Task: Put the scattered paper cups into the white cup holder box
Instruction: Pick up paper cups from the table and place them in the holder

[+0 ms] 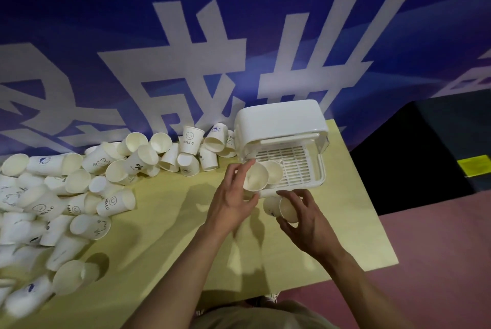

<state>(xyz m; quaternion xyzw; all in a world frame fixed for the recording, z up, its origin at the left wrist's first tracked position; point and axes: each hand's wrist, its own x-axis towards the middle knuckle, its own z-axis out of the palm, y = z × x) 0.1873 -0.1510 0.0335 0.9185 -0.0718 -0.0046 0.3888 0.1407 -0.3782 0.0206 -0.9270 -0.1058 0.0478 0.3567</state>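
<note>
Head view looks down on a pale yellow tabletop with the white cup holder box at centre right of the frame, hard moulded plastic with rounded corners, its lid raised and a slotted drain tray pulled forward. One paper cup already lies on that tray.

The left hand has its grip closed around a second cup, thumb and fingers curled about the wall near the rim, right at the tray's front left corner and touching the cup already there. The right hand, just below the tray's front edge, pinches a third cup on its side, mouth toward the lower right.

Scattered cups fill the left side of the frame and run along the blue banner toward the box, most lying on their sides, some nested, some printed with "HELLO" and small drawings.

These look very light, thin-walled and tapered, matte paper outside, with a rolled rim that is likely the stiffest part. A squeeze at mid-wall would probably dent them, so a light hold near the rim or the base seems safest. They should roll easily and nest into each other.
</note>
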